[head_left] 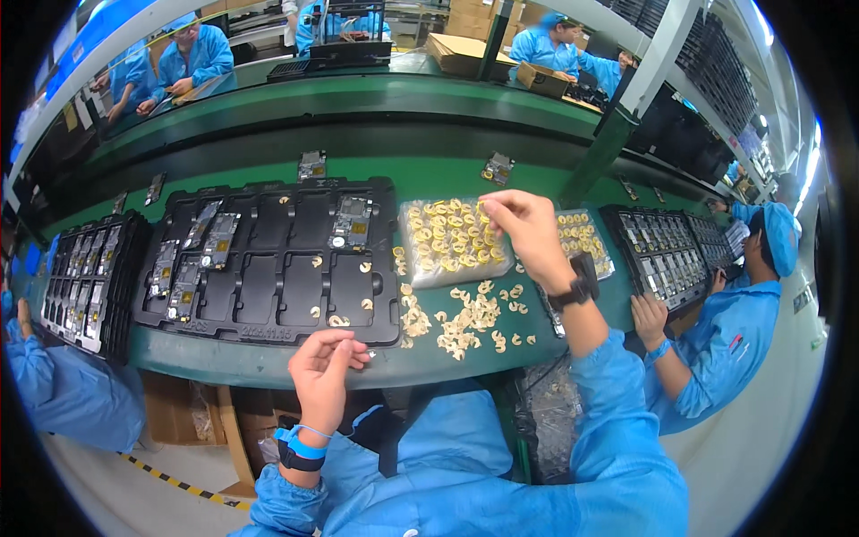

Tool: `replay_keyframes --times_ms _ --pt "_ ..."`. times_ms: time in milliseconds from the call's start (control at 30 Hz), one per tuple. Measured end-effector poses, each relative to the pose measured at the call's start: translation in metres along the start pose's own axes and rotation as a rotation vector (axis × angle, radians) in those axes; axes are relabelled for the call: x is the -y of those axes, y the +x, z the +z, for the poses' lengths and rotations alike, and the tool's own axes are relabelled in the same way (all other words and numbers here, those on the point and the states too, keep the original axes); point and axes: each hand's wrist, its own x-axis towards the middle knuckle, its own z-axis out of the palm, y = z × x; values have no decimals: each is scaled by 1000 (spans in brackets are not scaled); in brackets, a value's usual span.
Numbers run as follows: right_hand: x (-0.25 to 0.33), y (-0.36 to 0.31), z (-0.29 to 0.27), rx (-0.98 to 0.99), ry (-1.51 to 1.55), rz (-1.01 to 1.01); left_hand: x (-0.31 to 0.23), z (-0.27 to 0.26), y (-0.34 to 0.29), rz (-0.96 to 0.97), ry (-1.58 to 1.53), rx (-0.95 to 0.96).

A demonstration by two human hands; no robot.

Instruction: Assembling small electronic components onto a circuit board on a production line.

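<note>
My right hand (528, 234) is closed in a pinch above the back right of a clear stack (461, 276) topped with rows of yellow round pieces (447, 231). A small yellow piece (483, 207) shows at its fingertips. Closer to me, my left hand (322, 369) is closed, thumb against fingers, by the front edge of a black compartment tray (255, 234). Something tiny and whitish (370, 355) sits at its fingertips, too small to name. Green circuit boards (219, 240) fill some compartments; a few pale C-shaped pieces (338, 320) lie about the tray.
Loose pale C-shaped pieces (465, 324) are heaped before the stack. A second sheet of yellow pieces (586, 242) lies to its right. Stacked board trays stand left (85, 277) and right (667, 255). A co-worker (720, 336) sits close on my right. A metal post (617, 134) rises behind.
</note>
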Motion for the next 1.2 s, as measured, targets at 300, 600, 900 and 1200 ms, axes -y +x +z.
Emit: replay_keyframes --times_ms 300,600,900,1200 --pt "87 -119 37 -15 -269 -816 -72 87 -27 -77 -227 246" --pt "70 -141 43 -1 -177 -851 -69 86 -46 79 -85 201" --pt "80 -134 39 122 -100 -596 -68 86 -39 345 447 158" --pt "64 -139 46 115 -292 -706 -54 86 -43 6 90 199"
